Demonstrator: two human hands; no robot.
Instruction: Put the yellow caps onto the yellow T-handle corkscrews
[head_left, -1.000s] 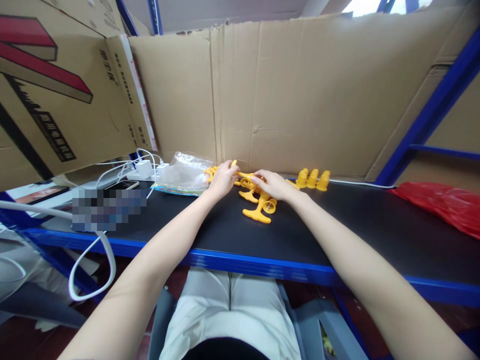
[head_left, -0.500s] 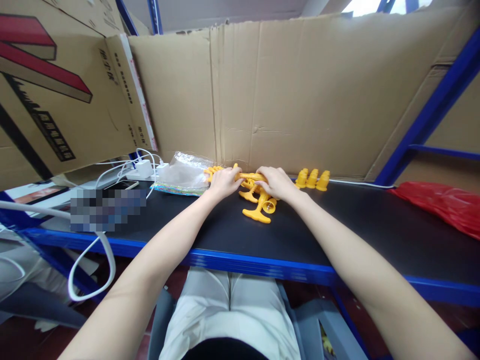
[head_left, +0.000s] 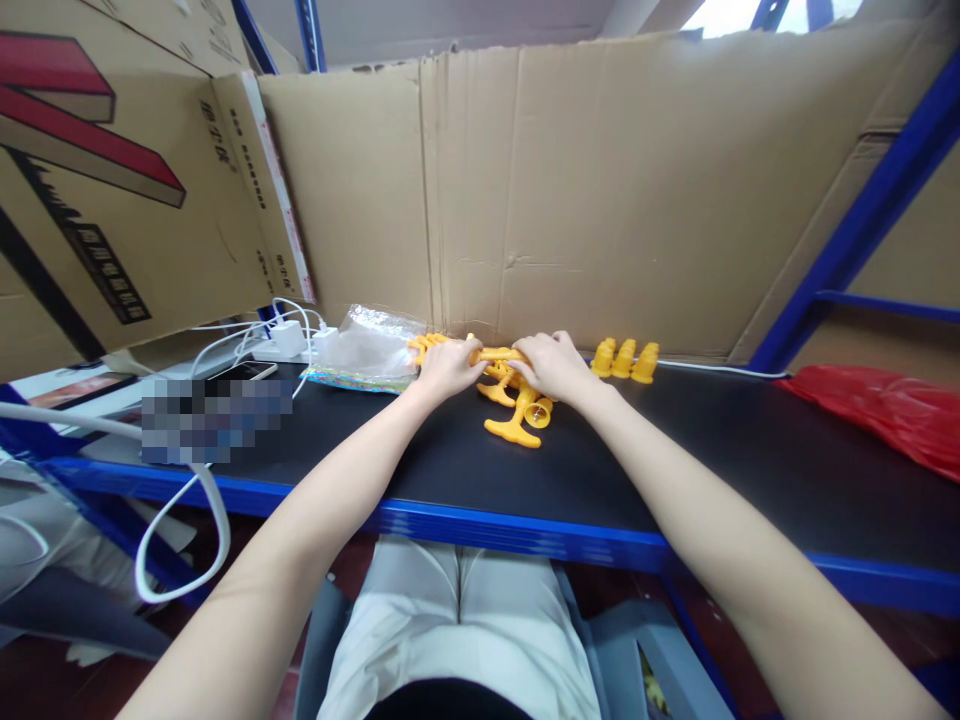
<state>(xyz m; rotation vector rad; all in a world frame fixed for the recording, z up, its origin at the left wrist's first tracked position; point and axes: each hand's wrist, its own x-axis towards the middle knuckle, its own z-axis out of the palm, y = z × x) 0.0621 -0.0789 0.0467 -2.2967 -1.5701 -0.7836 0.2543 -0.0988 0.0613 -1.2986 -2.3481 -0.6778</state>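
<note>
- At the far edge of the worktop (head_left: 675,450), against the cardboard wall (head_left: 600,200), both hands meet on one yellow rod piece (head_left: 496,354).
- The left hand (head_left: 448,367) has its fingers curled shut around the rod's left end; the right hand (head_left: 553,364) is closed over its right end.
- Just below, toward 6 o'clock, lies a yellow T-shaped piece (head_left: 514,428), loose on the worktop.
- At 3 o'clock stand three small yellow cones (head_left: 625,359); at 9 o'clock lies a clear plastic bag (head_left: 365,348).
- My judgement: to join or twist the rod well, keep both grips close to the seam, hold the axis straight, and avoid knocking the pieces underneath.
</note>
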